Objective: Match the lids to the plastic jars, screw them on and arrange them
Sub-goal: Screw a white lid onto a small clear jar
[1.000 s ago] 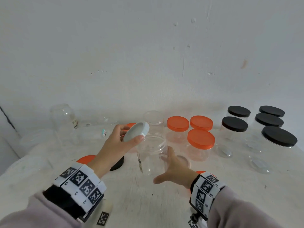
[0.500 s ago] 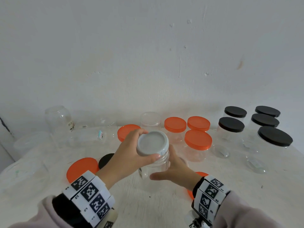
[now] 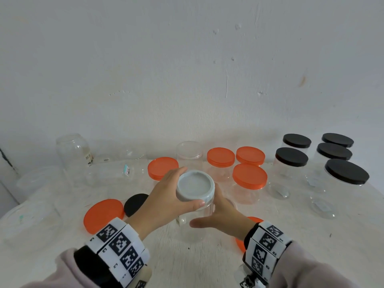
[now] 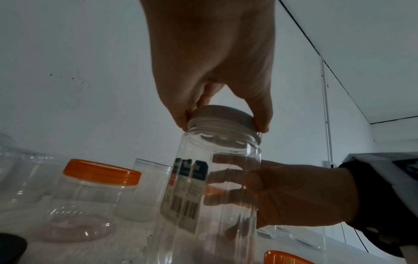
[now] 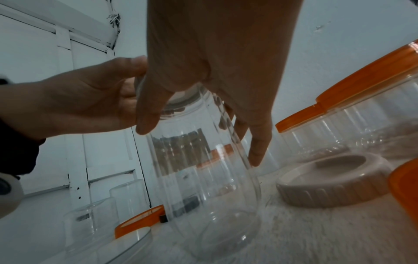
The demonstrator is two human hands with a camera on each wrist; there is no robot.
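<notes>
Plastic jar [image 3: 194,221] stands upright on the white worktop [image 3: 207,262], in the middle and close to the person, and the grey-white screw lid [image 3: 195,187] sits on its mouth. The left hand [image 3: 164,201] comes from above; its thumb and fingers [image 4: 260,114] are curled around the ribbed edge of the lid and hold it. The right hand [image 3: 223,217] holds the body of the jar from the side, with the thumb in front and the fingers [image 4: 226,178] wrapped behind the clear wall, beside the paper label [image 4: 183,192].

I judge the jar to be empty, thin and very light, so it will slide or tip easily if the lid is turned without support. The wall looks smooth and probably bends under a hard squeeze, so the best place to hold is the middle of the body, with moderate force. The lid is stiffer, and its ribs give good grip for turning. If the lid sits tilted, the thread may cross; from the left wrist view it seems almost level, but I cannot tell if the thread has caught.

Behind stand jars with orange lids [image 3: 249,175] and, at the right, jars with black lids [image 3: 292,155]. A loose orange lid [image 3: 104,215] and a loose black lid [image 3: 136,204] lie at the left.
</notes>
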